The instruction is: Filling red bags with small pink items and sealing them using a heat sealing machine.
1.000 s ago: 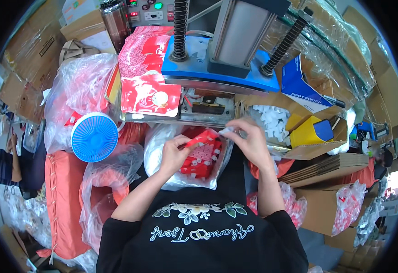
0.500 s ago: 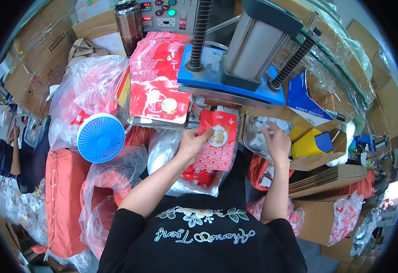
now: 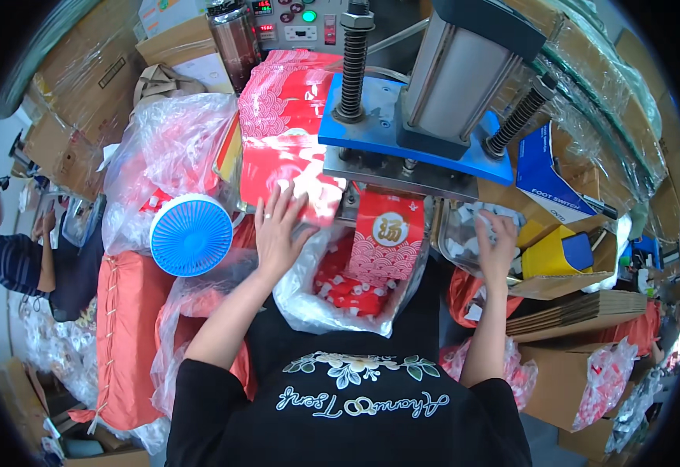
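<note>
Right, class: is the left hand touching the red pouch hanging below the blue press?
Apart. In the head view, the left hand is spread over other red pouches, with a visible gap between its thumb and the hanging red pouch.

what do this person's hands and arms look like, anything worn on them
The left hand and right hand are ungloved, and the forearms are bare. Short black sleeves end near the elbows, on a black top with a pale floral print and lettering. A left finger seems to wear a ring.
</note>
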Motion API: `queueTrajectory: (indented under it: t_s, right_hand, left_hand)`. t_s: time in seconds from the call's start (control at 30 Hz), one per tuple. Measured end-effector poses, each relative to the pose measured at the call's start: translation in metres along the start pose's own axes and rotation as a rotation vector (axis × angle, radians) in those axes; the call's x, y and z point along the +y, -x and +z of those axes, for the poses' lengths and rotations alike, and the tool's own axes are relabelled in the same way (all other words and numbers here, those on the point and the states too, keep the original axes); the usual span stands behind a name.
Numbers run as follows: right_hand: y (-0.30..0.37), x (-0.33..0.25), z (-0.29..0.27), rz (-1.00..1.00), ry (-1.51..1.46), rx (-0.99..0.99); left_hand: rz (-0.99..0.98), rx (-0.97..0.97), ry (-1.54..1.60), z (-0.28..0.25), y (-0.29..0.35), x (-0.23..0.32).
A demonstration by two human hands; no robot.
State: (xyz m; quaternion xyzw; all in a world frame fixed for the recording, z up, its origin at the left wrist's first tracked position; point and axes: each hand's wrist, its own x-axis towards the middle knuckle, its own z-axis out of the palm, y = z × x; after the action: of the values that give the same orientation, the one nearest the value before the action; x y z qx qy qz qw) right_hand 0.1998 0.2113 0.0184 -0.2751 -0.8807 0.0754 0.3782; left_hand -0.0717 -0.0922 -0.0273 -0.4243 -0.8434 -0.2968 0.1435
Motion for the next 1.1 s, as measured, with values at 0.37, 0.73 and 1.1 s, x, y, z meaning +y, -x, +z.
queueTrajectory:
  t_s: [0.37, 0.73, 1.1]
  right_hand:
    - [-0.005, -0.076, 0.002, 0.286, -0.902, -0.355]
    - [-0.011, -0.110, 0.005, 0.333, -1.044, -0.930]
    - [0.019, -0.033, -0.019, 0.052, -0.045, -0.536]
  left_hand:
    - [-0.323, -0.164, 0.848, -0.025, 0.018, 0.068]
    - [-0.379, -0.558, 1.069, 0.015, 0.040, 0.077]
    - [-0.921, -0.400, 1.546, 0.031, -0.030, 0.110]
